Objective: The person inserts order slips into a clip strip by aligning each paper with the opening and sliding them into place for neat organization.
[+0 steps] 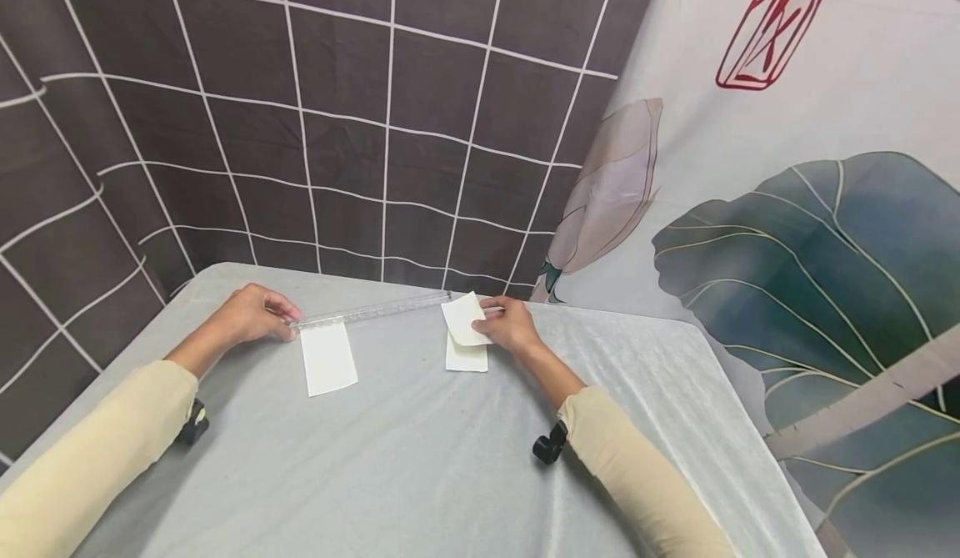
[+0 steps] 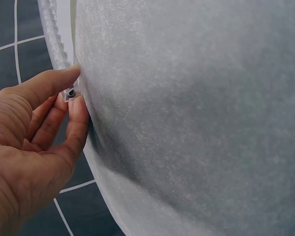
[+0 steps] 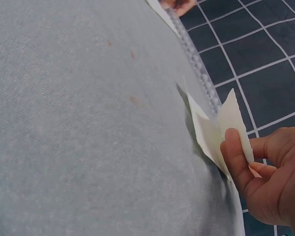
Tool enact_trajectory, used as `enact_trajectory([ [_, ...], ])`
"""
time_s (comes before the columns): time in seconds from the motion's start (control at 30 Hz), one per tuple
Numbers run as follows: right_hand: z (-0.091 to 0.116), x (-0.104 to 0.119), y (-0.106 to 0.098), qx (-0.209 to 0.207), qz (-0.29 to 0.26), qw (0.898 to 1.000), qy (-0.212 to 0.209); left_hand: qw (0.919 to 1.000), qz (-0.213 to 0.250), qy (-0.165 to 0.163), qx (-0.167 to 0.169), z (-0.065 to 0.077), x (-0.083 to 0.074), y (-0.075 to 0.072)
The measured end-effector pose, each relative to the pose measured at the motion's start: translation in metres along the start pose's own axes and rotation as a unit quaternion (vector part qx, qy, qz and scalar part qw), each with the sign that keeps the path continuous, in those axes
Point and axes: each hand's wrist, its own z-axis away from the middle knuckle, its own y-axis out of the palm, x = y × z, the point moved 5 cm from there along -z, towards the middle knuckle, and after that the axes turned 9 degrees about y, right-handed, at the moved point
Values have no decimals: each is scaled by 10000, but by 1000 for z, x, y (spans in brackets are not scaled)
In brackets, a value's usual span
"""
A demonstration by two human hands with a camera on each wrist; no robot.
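A long clear plastic strip (image 1: pixel 375 309) with a bumpy edge lies slantwise near the far side of the table. My left hand (image 1: pixel 258 314) pinches its left end between thumb and fingers; a small dark spot shows at that end in the left wrist view. Just right of this hand, a white paper (image 1: pixel 330 362) extends toward me from the strip. At the strip's other end, my right hand (image 1: pixel 510 324) pinches the raised flap of a folded cream paper (image 1: pixel 462 318). The right wrist view shows the two leaves of this folded paper (image 3: pixel 206 135) standing apart, fingers on the outer one.
A pale grey cloth (image 1: pixel 390 458) covers the table. Behind its far edge hangs a dark curtain (image 1: pixel 337 149) with white grid lines. To the right is a cloth (image 1: pixel 810 274) printed with large leaves. Both forearms wear cream sleeves and black wrist devices (image 1: pixel 551 443).
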Motion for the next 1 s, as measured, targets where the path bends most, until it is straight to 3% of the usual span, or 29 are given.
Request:
enact_trajectory([
  [1.0,-11,3,5,79,-128,9999,74,9999,86,75,-8,-1,2,0],
])
